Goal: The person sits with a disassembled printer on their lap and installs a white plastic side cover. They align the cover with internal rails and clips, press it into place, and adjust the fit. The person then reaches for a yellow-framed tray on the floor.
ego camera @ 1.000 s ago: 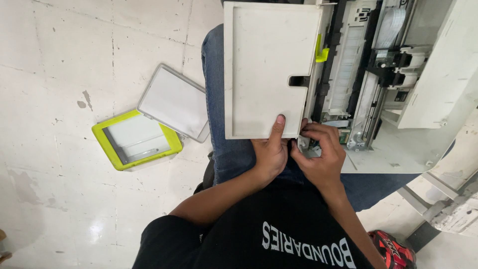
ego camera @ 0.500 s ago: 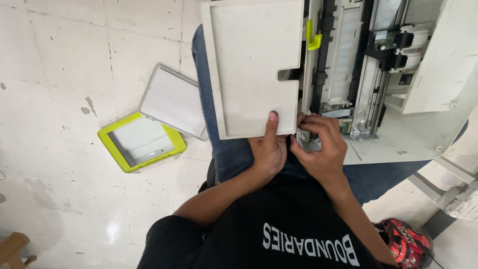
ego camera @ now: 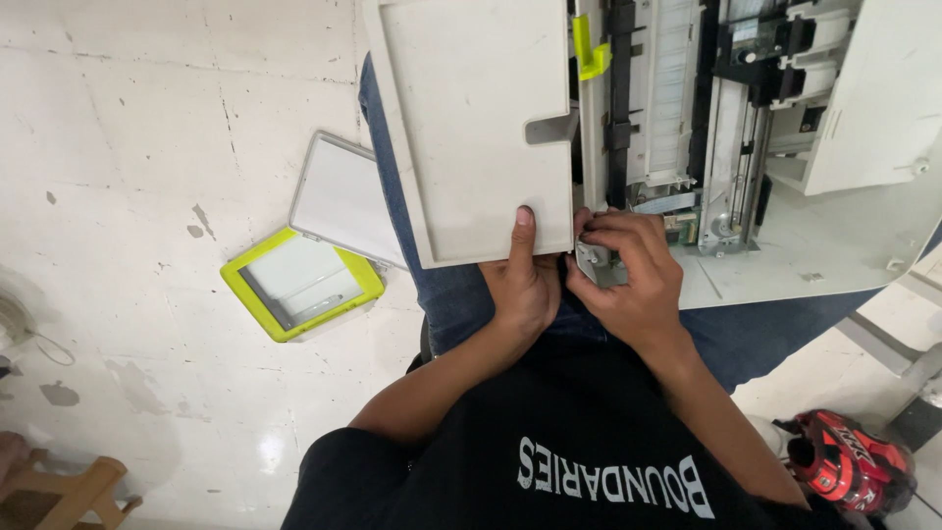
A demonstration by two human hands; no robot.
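A partly dismantled white printer [ego camera: 834, 226] rests across my lap, its inner rollers and belt exposed. A flat white cover panel [ego camera: 471, 128] stands hinged at its left side. My left hand [ego camera: 525, 285] grips the panel's near edge, thumb laid up on its face. My right hand [ego camera: 628, 280] pinches a small grey part at the printer's near left corner, right beside the panel. A lime-green clip [ego camera: 589, 49] sticks up at the top of the hinge side.
On the white tiled floor to the left lie a lime-green framed tray [ego camera: 299, 285] and a white lid [ego camera: 343, 201] overlapping it. A red and black helmet [ego camera: 849, 461] sits at the lower right. A wooden stool corner [ego camera: 59, 491] shows at the bottom left.
The view has shifted, so the printer and panel sit higher and further left in frame. Both hands stay at the panel's near corner; the right fingers have worked slightly at the small part.
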